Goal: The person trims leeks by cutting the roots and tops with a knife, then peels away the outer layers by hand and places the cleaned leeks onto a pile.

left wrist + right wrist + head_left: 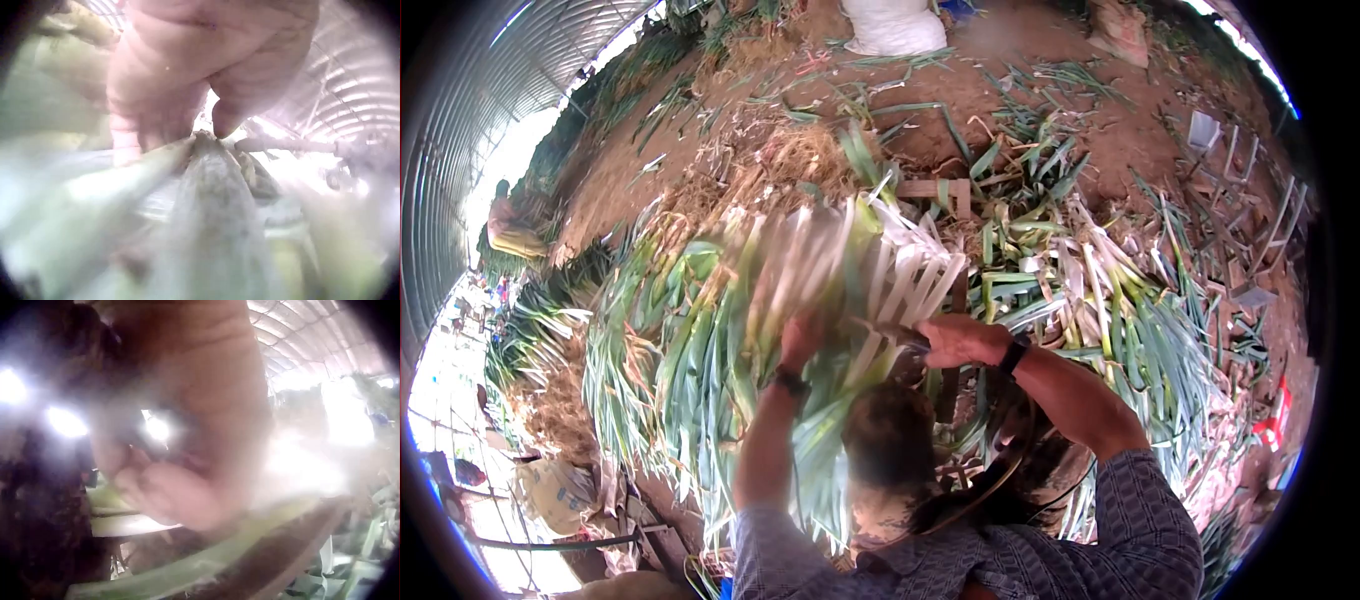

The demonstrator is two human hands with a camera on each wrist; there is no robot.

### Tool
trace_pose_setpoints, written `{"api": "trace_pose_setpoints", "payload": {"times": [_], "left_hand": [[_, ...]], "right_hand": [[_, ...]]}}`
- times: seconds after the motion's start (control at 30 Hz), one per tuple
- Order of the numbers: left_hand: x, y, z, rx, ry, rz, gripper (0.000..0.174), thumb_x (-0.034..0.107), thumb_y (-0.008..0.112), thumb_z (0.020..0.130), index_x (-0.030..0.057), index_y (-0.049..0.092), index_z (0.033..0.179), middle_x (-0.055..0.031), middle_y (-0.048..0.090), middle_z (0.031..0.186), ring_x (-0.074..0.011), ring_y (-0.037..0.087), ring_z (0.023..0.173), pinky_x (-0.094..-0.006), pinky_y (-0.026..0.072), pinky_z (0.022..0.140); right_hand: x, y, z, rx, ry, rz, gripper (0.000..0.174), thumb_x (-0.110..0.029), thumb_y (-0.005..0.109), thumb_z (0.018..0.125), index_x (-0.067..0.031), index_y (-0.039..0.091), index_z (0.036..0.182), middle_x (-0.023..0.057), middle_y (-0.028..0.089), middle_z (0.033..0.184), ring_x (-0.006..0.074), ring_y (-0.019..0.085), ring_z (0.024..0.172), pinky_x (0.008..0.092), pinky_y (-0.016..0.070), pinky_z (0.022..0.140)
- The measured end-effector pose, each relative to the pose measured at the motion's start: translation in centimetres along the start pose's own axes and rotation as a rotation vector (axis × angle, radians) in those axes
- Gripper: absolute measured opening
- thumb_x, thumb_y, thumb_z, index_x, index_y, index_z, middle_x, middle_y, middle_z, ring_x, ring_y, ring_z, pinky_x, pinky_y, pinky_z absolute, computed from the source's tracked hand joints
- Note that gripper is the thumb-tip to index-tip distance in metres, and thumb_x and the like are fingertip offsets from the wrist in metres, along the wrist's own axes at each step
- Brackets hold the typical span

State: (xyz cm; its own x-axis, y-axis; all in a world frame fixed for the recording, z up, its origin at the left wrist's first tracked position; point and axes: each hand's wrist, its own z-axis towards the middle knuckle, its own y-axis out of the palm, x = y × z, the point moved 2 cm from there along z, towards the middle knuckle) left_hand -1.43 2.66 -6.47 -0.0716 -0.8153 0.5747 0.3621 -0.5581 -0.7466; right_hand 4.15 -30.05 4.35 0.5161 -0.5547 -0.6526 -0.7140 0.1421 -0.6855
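Observation:
Long leeks (pixel 700 330) with white stems and green leaves lie side by side in a wide heap before me. My left hand (pixel 801 338) grips a leek over this heap; motion blurs the stems just beyond it. Close up in the left wrist view, the thumb and fingers meet round a pale green leek stalk (pixel 215 219). From the right, my right hand (pixel 962 341) holds a knife (pixel 897 331), its blade directed toward the left hand. The right wrist view shows curled fingers (pixel 175 494) above a leek leaf (pixel 200 565), with the knife mostly hidden there.
More leeks (pixel 1125 300) lie on the right. Beyond the heap are cut roots (pixel 790 155), a wooden frame piece (pixel 935 189) and a white sack (pixel 892 27) on bare soil. Metal frames (pixel 1275 235) stand at far right.

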Motion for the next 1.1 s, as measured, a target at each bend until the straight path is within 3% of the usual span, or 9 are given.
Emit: {"api": "trace_pose_setpoints", "payload": {"times": [0.1,0.2,0.27,0.37,0.5,0.7,0.73,0.83,1.1], "left_hand": [[0.4,-0.3,0.9,-0.176,-0.242,-0.374,0.019,0.019,0.064,0.09,0.0001,0.066,0.093,-0.0096,0.064,0.078,-0.0165,0.058,0.07,-0.0323,0.0458,0.061],[5.6,-2.8,1.4,-0.199,-0.266,-0.326,0.026,0.025,0.062,0.093,-0.0005,0.066,0.094,-0.0039,0.063,0.079,-0.0104,0.056,0.075,-0.0279,0.0442,0.064],[4.6,-1.7,-0.4,-0.075,-0.389,-0.733,0.029,0.027,0.059,0.096,-0.0005,0.065,0.096,-0.0028,0.063,0.08,-0.0097,0.054,0.077,-0.0276,0.0437,0.066],[6.8,-3.8,-0.5,-0.198,-0.323,-0.537,0.032,0.03,0.055,0.098,-0.0007,0.064,0.099,0.0,0.06,0.081,-0.0086,0.05,0.078,-0.0278,0.0423,0.069],[5.0,-3.8,-2.3,-0.213,-0.365,-0.523,0.031,0.03,0.057,0.098,0.0004,0.063,0.095,0.0005,0.057,0.078,-0.0081,0.049,0.076,-0.028,0.0419,0.067],[7.5,-6.8,0.1,0.101,-0.346,-0.508,0.033,0.036,0.061,0.094,0.0029,0.061,0.088,-0.0012,0.055,0.067,-0.0079,0.049,0.055,-0.0268,0.0405,0.049],[6.9,-7.3,0.8,0.232,-0.207,-0.368,0.032,0.032,0.062,0.091,0.0016,0.06,0.085,-0.0022,0.056,0.066,-0.0109,0.05,0.055,-0.0298,0.0413,0.05],[7.7,-9.6,1.1,0.281,-0.308,-0.184,0.025,0.024,0.061,0.089,0.0003,0.059,0.083,-0.0047,0.058,0.067,-0.0143,0.051,0.056,-0.0334,0.0424,0.052],[6.2,-8.2,-0.2,0.113,-0.389,-0.691,0.021,0.017,0.056,0.093,-0.0018,0.062,0.1,-0.0081,0.065,0.081,-0.0154,0.065,0.069,-0.0285,0.0546,0.051]], "right_hand": [[1.2,-0.3,0.6,0.131,-0.039,0.135,0.037,-0.029,0.067,0.079,0.0002,0.056,0.098,0.0171,0.057,0.073,0.0315,0.058,0.066,0.0433,0.0447,0.063],[2.0,-0.9,0.3,0.278,-0.108,0.339,0.038,-0.031,0.067,0.078,0.0,0.055,0.096,0.0194,0.059,0.076,0.0365,0.061,0.071,0.0455,0.046,0.065],[1.4,-1.7,0.2,0.313,-0.056,0.219,0.039,-0.033,0.068,0.078,0.0,0.055,0.095,0.0208,0.061,0.078,0.0377,0.063,0.074,0.046,0.047,0.066],[1.9,-1.8,1.1,0.254,0.122,0.15,0.037,-0.031,0.069,0.078,-0.0002,0.054,0.093,0.0217,0.061,0.078,0.0386,0.064,0.076,0.046,0.0474,0.067],[0.7,-1.9,0.5,0.224,0.035,0.171,0.034,-0.026,0.071,0.077,-0.0002,0.053,0.091,0.0224,0.061,0.078,0.039,0.064,0.075,0.0467,0.0476,0.066],[-3.5,-1.7,-1.3,0.21,-0.139,0.066,0.043,-0.022,0.067,0.079,-0.0037,0.055,0.116,0.0219,0.061,0.075,0.0393,0.064,0.072,0.0469,0.0481,0.065],[-3.0,-0.6,-0.9,0.199,-0.246,-0.001,0.03,-0.021,0.065,0.08,-0.003,0.06,0.104,0.0173,0.066,0.079,0.0322,0.066,0.07,0.0421,0.0528,0.065],[-2.7,1.0,-0.7,0.193,-0.304,-0.088,0.03,-0.024,0.066,0.08,-0.0047,0.06,0.101,0.0189,0.065,0.076,0.0353,0.065,0.065,0.044,0.0523,0.062],[-3.9,1.2,0.1,0.306,-0.184,-0.03,0.032,-0.021,0.064,0.079,-0.001,0.054,0.102,0.023,0.062,0.071,0.0442,0.063,0.069,0.052,0.0497,0.065]]}}
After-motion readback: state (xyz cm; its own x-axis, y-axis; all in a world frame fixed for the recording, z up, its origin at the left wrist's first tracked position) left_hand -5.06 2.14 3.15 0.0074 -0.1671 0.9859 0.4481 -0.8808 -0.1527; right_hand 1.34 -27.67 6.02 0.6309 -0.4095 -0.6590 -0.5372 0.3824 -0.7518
